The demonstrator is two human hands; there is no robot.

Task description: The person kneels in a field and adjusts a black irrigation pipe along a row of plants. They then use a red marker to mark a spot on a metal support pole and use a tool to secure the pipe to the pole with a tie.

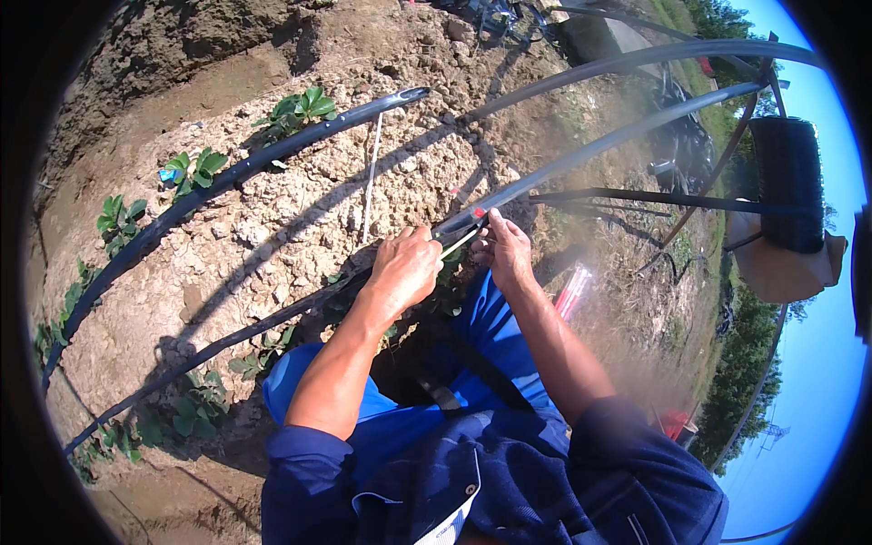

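Observation:
Over a black irrigation hose point(300, 307), my left hand point(405, 265) is closed, with a thin pale strip point(460, 240) running out from its fingers. The strip points toward my right hand point(505, 249), whose thumb and fingers are pinched beside a small red piece point(479, 213). That piece sits where the black hose meets a shiny grey tube point(590, 150) coming from the upper right. My fingers hide part of this meeting point. Whether my right fingers grip the strip's far end or the tube, I cannot tell.
A second black hose point(263, 162) lies along the plant row, its end near a thin white stick point(371, 177). Low green plants point(304, 105) grow in the cloddy soil point(272, 236). At the right, a black roll point(788, 184) hangs by metal poles point(727, 150). My blue-clad knees flank the work.

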